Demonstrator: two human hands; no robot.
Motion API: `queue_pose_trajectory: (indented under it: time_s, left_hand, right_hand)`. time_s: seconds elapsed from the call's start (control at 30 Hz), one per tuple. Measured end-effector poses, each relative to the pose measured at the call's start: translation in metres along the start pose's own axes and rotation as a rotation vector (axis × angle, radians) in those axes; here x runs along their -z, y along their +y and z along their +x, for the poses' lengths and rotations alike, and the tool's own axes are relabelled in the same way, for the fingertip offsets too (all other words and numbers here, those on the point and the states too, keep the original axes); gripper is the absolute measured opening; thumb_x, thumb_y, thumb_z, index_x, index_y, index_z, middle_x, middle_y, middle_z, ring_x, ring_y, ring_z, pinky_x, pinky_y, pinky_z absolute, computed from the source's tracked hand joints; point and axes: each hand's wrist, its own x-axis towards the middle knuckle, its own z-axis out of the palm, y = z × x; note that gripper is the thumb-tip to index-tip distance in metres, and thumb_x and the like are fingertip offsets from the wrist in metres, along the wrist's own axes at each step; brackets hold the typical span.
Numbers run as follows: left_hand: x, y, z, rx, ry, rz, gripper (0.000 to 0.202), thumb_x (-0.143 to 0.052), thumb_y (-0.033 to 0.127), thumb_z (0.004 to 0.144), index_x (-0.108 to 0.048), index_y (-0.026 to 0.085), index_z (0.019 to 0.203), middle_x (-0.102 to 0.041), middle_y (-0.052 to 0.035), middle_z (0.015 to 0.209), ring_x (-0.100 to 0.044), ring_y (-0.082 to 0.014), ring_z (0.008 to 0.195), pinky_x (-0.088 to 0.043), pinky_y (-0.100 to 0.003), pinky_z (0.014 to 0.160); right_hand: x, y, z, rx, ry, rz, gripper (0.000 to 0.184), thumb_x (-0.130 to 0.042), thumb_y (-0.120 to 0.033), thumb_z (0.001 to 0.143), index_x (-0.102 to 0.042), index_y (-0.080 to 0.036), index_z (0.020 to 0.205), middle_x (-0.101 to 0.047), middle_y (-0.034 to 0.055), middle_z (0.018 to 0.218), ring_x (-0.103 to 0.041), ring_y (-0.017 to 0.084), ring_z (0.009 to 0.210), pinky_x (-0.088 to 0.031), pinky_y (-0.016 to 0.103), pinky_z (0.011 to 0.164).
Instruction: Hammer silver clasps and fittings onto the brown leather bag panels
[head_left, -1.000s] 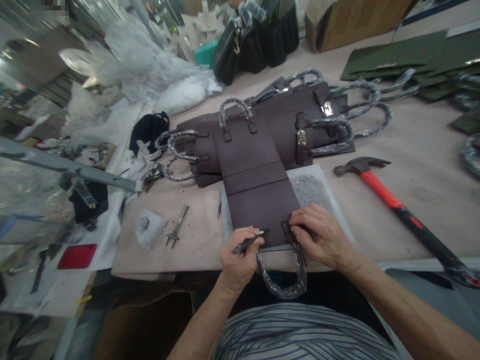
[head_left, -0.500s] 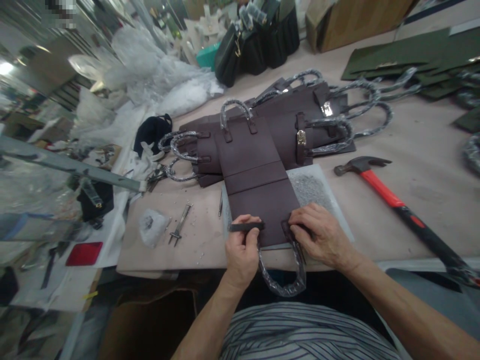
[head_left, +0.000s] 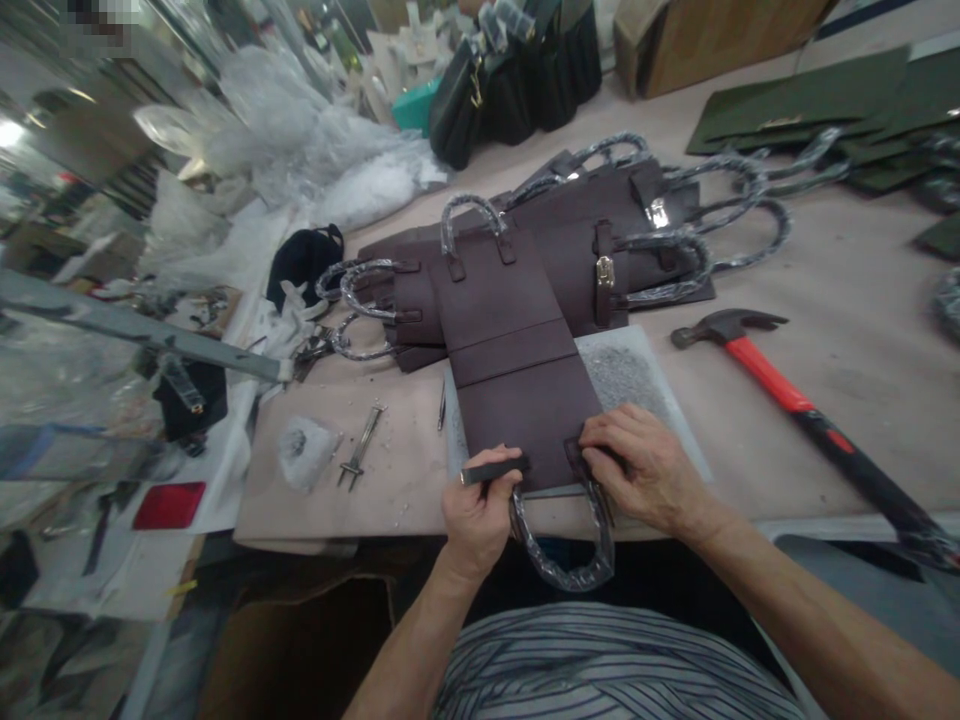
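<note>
Two hands on a leather bag (head_left: 517, 350): left hand (head_left: 480, 525) pinching a slim black tool (head_left: 491, 472), right hand (head_left: 641, 470) pressing the handle tab (head_left: 579, 462), seemingly handle fitting, tool needed there next.

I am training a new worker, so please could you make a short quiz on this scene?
1. True or false: the claw hammer lies to the right of the right hand.
2. What does the left hand hold? A) a slim dark strip B) scissors C) a hammer
3. Fill in the blank: the bag handle over the table edge is wrapped in clear ____.

Key: 1 true; 2 A; 3 plastic.
</note>
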Motion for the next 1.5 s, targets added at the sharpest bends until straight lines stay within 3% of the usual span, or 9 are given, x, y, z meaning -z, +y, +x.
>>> queue_pose_trajectory:
  time_s: [0.3,0.67,0.8,1.23,1.5]
  left_hand:
    - [-0.003,0.001,0.001,-0.044,0.018,-0.002,0.009,-0.068,0.021,0.094,-0.067,0.016,0.101,-0.079,-0.0082,0.097,-0.077,-0.0209,0.096,-0.063,-0.039,0.095]
    - [-0.006,0.000,0.002,-0.238,0.007,0.086,0.010,-0.065,0.015,0.094,-0.065,0.017,0.104,-0.079,-0.0073,0.097,-0.077,-0.0199,0.096,-0.063,-0.037,0.093]
    - [-0.006,-0.001,0.002,-0.227,0.034,0.119,0.008,-0.064,0.017,0.095,-0.064,0.017,0.103,-0.078,-0.0076,0.097,-0.077,-0.0206,0.097,-0.064,-0.039,0.094]
    - [-0.007,0.005,0.013,-0.273,-0.057,0.146,0.006,-0.062,0.014,0.094,-0.068,0.018,0.094,-0.077,-0.0068,0.092,-0.076,-0.0184,0.091,-0.063,-0.032,0.090]
    - [-0.008,0.005,0.013,-0.268,-0.050,0.133,0.008,-0.061,0.016,0.093,-0.069,0.018,0.095,-0.077,-0.0064,0.092,-0.076,-0.0180,0.089,-0.062,-0.029,0.085]
  right_hand:
    - [0.000,0.000,0.000,0.003,0.000,0.002,0.008,-0.055,-0.014,0.096,-0.059,-0.019,0.092,-0.067,0.0059,0.090,-0.055,0.021,0.082,-0.042,0.038,0.076]
    - [0.000,0.000,0.000,-0.003,-0.010,-0.001,0.008,-0.054,-0.014,0.096,-0.059,-0.019,0.092,-0.066,0.0061,0.091,-0.054,0.021,0.082,-0.041,0.038,0.075]
    - [0.000,0.000,0.000,-0.002,-0.001,0.002,0.008,-0.055,-0.013,0.095,-0.058,-0.019,0.092,-0.066,0.0057,0.090,-0.053,0.020,0.082,-0.041,0.038,0.075]
    - [0.001,-0.001,0.001,-0.011,0.004,-0.001,0.010,-0.053,-0.015,0.095,-0.061,-0.020,0.090,-0.067,0.0063,0.090,-0.056,0.021,0.082,-0.043,0.038,0.076]
    - [0.000,0.000,-0.001,-0.001,0.017,-0.004,0.009,-0.054,-0.015,0.094,-0.060,-0.020,0.089,-0.067,0.0057,0.089,-0.055,0.021,0.082,-0.043,0.038,0.077]
